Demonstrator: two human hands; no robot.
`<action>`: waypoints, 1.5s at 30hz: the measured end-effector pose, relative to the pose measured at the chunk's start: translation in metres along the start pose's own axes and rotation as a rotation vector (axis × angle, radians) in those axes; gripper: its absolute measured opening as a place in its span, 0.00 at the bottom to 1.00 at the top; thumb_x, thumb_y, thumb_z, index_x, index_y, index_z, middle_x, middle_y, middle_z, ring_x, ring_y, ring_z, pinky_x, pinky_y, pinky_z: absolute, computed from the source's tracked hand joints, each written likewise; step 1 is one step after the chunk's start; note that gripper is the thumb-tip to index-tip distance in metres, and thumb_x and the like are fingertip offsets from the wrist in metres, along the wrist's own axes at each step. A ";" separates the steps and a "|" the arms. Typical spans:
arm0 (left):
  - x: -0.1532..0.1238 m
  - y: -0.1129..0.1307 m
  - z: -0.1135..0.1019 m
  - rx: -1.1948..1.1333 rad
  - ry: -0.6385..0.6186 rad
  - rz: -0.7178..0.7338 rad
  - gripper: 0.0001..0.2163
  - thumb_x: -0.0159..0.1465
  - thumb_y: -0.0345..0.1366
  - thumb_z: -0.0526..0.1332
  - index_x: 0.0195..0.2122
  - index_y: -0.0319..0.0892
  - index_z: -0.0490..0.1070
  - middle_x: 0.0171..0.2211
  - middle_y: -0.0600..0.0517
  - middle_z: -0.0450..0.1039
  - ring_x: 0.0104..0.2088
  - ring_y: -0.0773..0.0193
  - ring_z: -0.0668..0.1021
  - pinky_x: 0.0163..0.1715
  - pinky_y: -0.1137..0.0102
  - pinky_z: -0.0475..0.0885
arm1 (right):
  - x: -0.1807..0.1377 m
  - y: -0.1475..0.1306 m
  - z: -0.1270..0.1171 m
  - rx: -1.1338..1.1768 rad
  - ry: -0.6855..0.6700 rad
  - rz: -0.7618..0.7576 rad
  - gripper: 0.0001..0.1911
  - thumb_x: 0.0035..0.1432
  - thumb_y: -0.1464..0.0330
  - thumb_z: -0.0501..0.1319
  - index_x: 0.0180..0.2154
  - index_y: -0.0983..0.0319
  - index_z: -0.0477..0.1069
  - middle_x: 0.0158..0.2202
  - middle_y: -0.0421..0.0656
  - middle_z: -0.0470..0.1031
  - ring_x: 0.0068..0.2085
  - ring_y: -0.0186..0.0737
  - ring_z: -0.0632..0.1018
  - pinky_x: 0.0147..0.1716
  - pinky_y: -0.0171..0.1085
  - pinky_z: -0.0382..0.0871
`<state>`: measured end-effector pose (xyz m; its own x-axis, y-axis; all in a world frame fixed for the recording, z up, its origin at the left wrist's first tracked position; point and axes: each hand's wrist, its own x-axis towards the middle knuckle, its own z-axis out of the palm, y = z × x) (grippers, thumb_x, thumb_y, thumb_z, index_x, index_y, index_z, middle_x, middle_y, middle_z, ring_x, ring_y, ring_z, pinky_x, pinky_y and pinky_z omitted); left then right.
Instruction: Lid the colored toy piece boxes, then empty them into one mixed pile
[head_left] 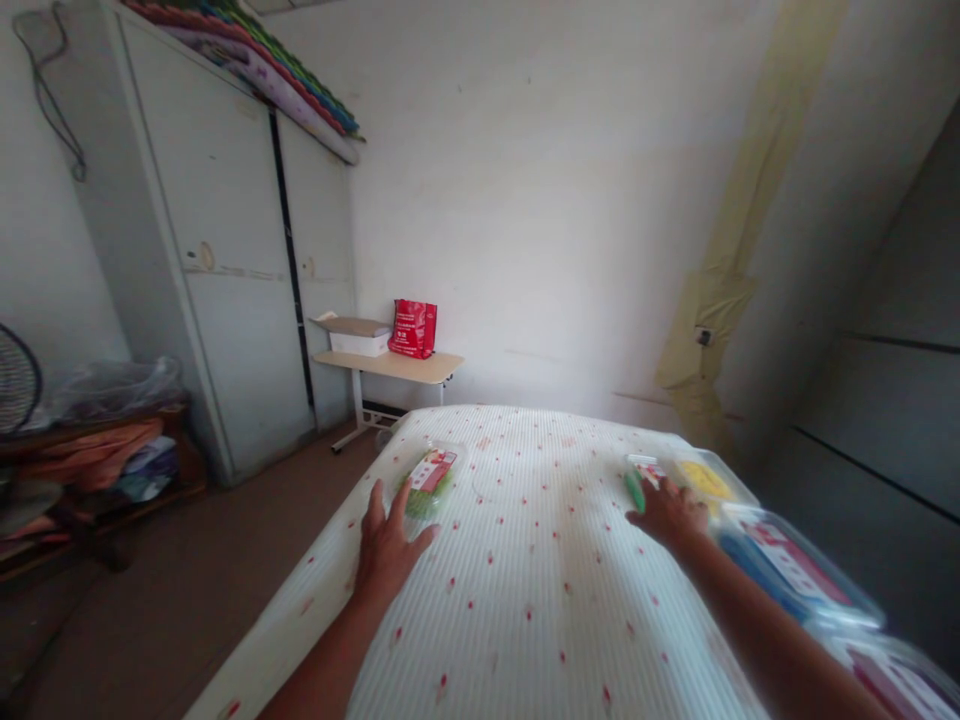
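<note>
My left hand (388,548) is open, thumb and fingers spread, at the near edge of a clear plastic pack (431,482) with green contents and a red-and-white label. The pack lies flat on the bed cover. My right hand (673,512) reaches over a smaller clear pack (636,488) with something green inside and a red-and-white label. Its thumb is apart from the fingers, which partly cover that pack. Just beyond this hand sits a clear box with yellow contents (705,480).
Along the right edge lie a clear box with blue and red contents (799,565) and another labelled box (900,675). White bedding with red dots (517,570) spreads before me. Behind it stand a small table (420,368) with a red bag (412,328), and a cabinet (225,300).
</note>
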<state>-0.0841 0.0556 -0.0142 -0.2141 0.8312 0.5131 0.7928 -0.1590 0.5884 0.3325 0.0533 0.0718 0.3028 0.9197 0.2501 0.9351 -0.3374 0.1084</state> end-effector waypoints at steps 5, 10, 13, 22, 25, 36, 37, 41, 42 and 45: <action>0.005 0.001 0.003 -0.006 0.001 -0.031 0.27 0.55 0.41 0.60 0.56 0.42 0.61 0.64 0.41 0.45 0.61 0.42 0.57 0.56 0.54 0.61 | -0.011 -0.007 0.012 -0.026 0.033 -0.049 0.19 0.58 0.76 0.48 0.48 0.67 0.69 0.45 0.59 0.72 0.46 0.60 0.72 0.39 0.55 0.64; 0.012 0.006 0.003 0.002 0.009 -0.067 0.23 0.57 0.40 0.58 0.53 0.39 0.64 0.55 0.38 0.58 0.56 0.45 0.65 0.53 0.55 0.64 | -0.017 -0.039 0.003 -0.004 0.091 -0.217 0.17 0.59 0.78 0.46 0.39 0.68 0.73 0.37 0.57 0.75 0.43 0.53 0.74 0.38 0.46 0.66; 0.016 0.009 0.004 -0.004 0.025 -0.077 0.21 0.56 0.40 0.60 0.50 0.39 0.67 0.50 0.40 0.63 0.51 0.47 0.69 0.50 0.56 0.67 | -0.023 -0.079 -0.003 0.038 0.112 -0.297 0.16 0.59 0.78 0.47 0.36 0.68 0.73 0.36 0.55 0.76 0.42 0.50 0.74 0.35 0.41 0.66; 0.021 0.000 -0.003 -0.005 0.154 -0.149 0.21 0.50 0.39 0.63 0.45 0.38 0.69 0.43 0.44 0.65 0.47 0.51 0.71 0.49 0.60 0.67 | -0.041 -0.224 -0.023 0.204 0.106 -0.470 0.15 0.58 0.77 0.49 0.40 0.69 0.73 0.39 0.58 0.76 0.45 0.50 0.73 0.33 0.41 0.67; 0.021 -0.004 -0.003 -0.008 0.170 -0.163 0.21 0.50 0.39 0.64 0.46 0.40 0.69 0.44 0.45 0.64 0.47 0.53 0.71 0.50 0.60 0.67 | -0.042 -0.257 -0.030 0.248 0.077 -0.494 0.16 0.59 0.78 0.48 0.41 0.71 0.73 0.40 0.60 0.75 0.46 0.50 0.73 0.33 0.41 0.67; 0.020 -0.008 -0.003 -0.018 0.147 -0.132 0.19 0.54 0.39 0.61 0.48 0.42 0.67 0.44 0.47 0.63 0.49 0.51 0.70 0.50 0.57 0.68 | -0.062 -0.289 -0.050 0.339 -0.021 -0.605 0.14 0.59 0.71 0.52 0.42 0.69 0.72 0.42 0.55 0.75 0.47 0.50 0.72 0.39 0.44 0.66; 0.020 -0.008 -0.004 -0.020 0.144 -0.130 0.19 0.54 0.39 0.61 0.48 0.42 0.67 0.44 0.46 0.63 0.49 0.51 0.70 0.49 0.57 0.68 | -0.064 -0.288 -0.053 0.340 -0.029 -0.621 0.14 0.59 0.70 0.52 0.42 0.69 0.72 0.42 0.54 0.75 0.47 0.49 0.72 0.40 0.44 0.66; 0.020 -0.008 -0.004 -0.028 0.135 -0.124 0.19 0.55 0.40 0.59 0.48 0.41 0.67 0.45 0.45 0.62 0.50 0.50 0.69 0.48 0.56 0.69 | -0.063 -0.267 -0.060 0.333 -0.026 -0.675 0.15 0.57 0.63 0.55 0.44 0.63 0.70 0.45 0.48 0.75 0.48 0.45 0.71 0.43 0.41 0.64; 0.020 -0.008 -0.003 -0.028 0.134 -0.122 0.19 0.55 0.40 0.59 0.48 0.41 0.67 0.45 0.45 0.62 0.50 0.50 0.69 0.48 0.55 0.68 | -0.059 -0.256 -0.060 0.324 -0.020 -0.672 0.16 0.58 0.62 0.55 0.45 0.62 0.69 0.46 0.47 0.74 0.49 0.43 0.70 0.43 0.40 0.64; 0.019 -0.008 -0.003 -0.027 0.127 -0.121 0.20 0.55 0.40 0.60 0.49 0.41 0.67 0.46 0.44 0.62 0.51 0.49 0.68 0.50 0.55 0.67 | -0.037 -0.206 -0.056 0.269 -0.006 -0.575 0.15 0.60 0.63 0.52 0.47 0.59 0.67 0.48 0.45 0.73 0.49 0.41 0.70 0.43 0.39 0.62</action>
<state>-0.0962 0.0709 -0.0070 -0.3783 0.7715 0.5115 0.7415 -0.0782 0.6664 0.1183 0.0777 0.0944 -0.2614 0.9403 0.2180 0.9619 0.2725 -0.0218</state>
